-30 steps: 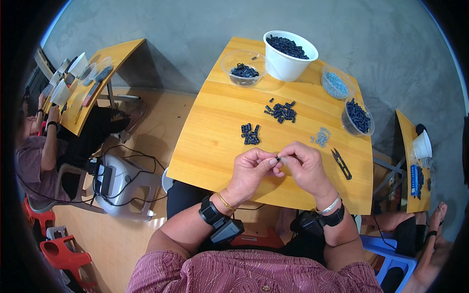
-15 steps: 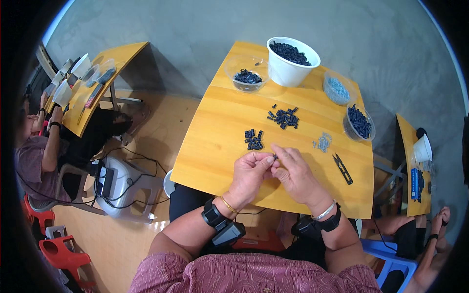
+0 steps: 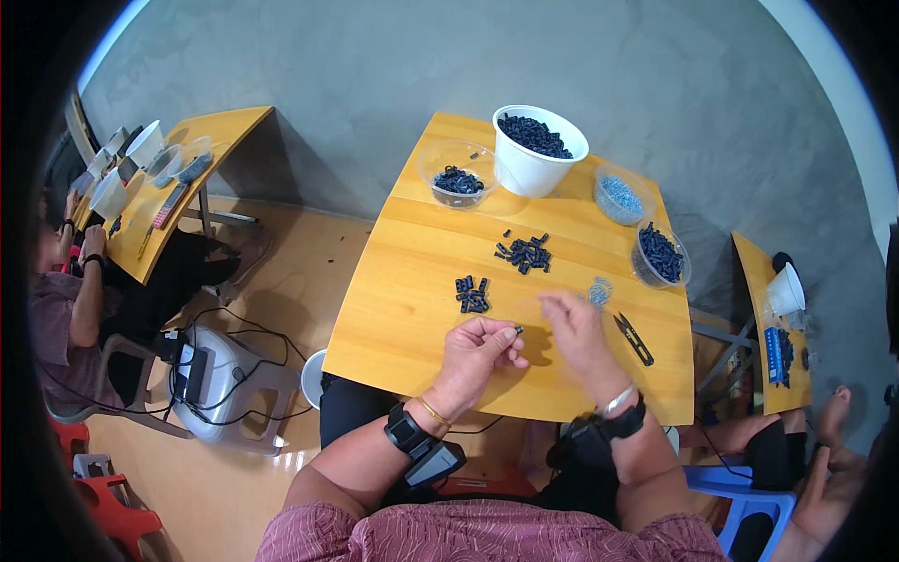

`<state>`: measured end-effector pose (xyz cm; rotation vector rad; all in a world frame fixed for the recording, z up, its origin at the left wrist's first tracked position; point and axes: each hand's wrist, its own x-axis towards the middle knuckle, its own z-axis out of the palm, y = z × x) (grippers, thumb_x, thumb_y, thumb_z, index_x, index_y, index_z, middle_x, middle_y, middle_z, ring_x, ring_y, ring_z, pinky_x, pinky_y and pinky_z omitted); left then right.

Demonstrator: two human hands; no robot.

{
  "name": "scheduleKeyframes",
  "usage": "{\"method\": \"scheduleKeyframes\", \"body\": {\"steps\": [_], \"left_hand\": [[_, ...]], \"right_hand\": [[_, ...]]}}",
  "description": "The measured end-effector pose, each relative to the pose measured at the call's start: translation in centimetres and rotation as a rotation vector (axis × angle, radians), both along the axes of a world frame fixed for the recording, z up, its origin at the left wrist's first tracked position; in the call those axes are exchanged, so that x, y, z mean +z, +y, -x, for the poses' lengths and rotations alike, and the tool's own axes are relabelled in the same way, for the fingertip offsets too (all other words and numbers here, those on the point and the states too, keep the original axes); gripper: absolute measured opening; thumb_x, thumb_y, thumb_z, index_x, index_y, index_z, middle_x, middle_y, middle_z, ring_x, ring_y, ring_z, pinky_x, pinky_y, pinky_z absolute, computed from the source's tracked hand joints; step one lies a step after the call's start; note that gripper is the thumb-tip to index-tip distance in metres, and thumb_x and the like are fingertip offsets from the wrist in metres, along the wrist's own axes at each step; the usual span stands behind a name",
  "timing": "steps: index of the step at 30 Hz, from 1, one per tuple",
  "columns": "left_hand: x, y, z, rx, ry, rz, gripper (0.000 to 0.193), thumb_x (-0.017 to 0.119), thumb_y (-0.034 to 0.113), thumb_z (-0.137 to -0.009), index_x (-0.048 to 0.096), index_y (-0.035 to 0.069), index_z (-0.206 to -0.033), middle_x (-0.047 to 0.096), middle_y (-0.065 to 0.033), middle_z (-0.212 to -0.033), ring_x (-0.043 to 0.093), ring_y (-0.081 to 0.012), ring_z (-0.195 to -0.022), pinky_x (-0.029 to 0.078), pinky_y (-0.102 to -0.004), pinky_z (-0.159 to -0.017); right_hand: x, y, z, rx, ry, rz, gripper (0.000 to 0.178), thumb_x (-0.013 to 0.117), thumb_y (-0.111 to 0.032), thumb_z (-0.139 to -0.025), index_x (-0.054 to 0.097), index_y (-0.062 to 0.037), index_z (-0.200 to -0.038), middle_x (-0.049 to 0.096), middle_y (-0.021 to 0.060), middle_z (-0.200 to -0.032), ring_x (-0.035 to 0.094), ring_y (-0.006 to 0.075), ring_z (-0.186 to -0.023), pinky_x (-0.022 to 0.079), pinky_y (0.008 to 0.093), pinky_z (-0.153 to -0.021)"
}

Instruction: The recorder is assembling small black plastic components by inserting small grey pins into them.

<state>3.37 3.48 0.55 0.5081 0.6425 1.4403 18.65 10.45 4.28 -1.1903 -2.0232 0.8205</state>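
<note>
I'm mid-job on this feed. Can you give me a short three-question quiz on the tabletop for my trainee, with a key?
1. Multiple choice: where do the black snips lie?
A) on the table, to the right of the right hand
B) beneath the table
C) inside the white tub
2. True or false: the white tub is empty.
3. Fill in: a small piece is pinched in the person's ____ hand.

Key:
1. A.
2. False: dark pieces fill the white tub.
3. Left: the left hand pinches it between thumb and fingers.
</note>
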Motion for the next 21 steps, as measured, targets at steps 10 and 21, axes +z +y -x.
{"method": "scheduleKeyframes", "body": {"steps": [10,21], "left_hand": [[0.0,-0.1,0.2,0.001,0.002,-0.012,0.006,0.054,0.005,-0.086,0.056,0.000,-0.090,0.059,-0.0072,-0.077,0.057,-0.0122,-0.066,0.054,-0.0286,-0.064],[0.1,-0.2,0.2,-0.002,0.001,-0.016,0.007,0.055,0.006,-0.085,0.056,0.000,-0.090,0.059,-0.0058,-0.075,0.056,-0.0091,-0.064,0.054,-0.0259,-0.063]], "right_hand": [[-0.1,6.7,1.4,0.097,-0.280,-0.369,0.010,0.056,-0.002,-0.074,0.056,-0.0026,-0.084,0.058,0.0148,-0.080,0.053,0.0324,-0.080,0.043,0.0404,-0.072],[-1.8,6.4,1.9,0.145,-0.399,-0.408,0.017,0.057,-0.002,-0.072,0.059,-0.0056,-0.089,0.057,0.0142,-0.084,0.051,0.0327,-0.084,0.042,0.0401,-0.075]]}}
